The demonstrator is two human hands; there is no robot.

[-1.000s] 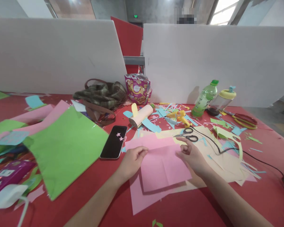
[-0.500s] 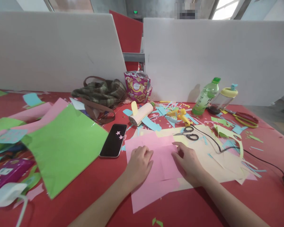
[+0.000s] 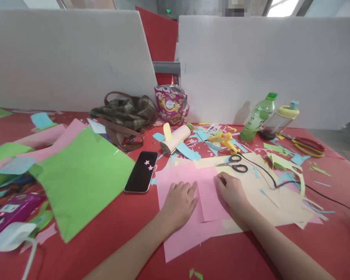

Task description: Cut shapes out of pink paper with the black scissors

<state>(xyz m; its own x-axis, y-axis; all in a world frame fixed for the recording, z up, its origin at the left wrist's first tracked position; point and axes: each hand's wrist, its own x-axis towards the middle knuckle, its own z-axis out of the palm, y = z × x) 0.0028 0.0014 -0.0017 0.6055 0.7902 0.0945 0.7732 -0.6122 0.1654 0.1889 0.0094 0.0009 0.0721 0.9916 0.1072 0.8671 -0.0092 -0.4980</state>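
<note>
A large pink paper sheet (image 3: 177, 245) lies on the red table in front of me. Over its right part rests a smaller pink paper piece (image 3: 210, 206), its left edge slightly raised. My left hand (image 3: 178, 205) lies on the large sheet, fingers stretched forward, fingertips near the smaller piece's left edge. At the right side of that smaller piece, my right hand (image 3: 233, 194) is curled, thumb and forefinger pinching its edge. Black-handled scissors (image 3: 236, 163) sit just beyond my right hand on cream paper (image 3: 268, 206).
A phone (image 3: 140, 175) with two pink stars lies left of the sheet, beside a big green sheet (image 3: 84, 186). Farther back are a decorated paper roll (image 3: 176, 139), a yellow glue gun (image 3: 226, 140) with its cord, a green bottle (image 3: 258, 118), a jar (image 3: 280, 122) and scattered scraps.
My left hand has shifted right with its fingers spreading out. My right hand has closed onto the smaller pink piece, whose left edge now stands out more. The view has tilted slightly.
</note>
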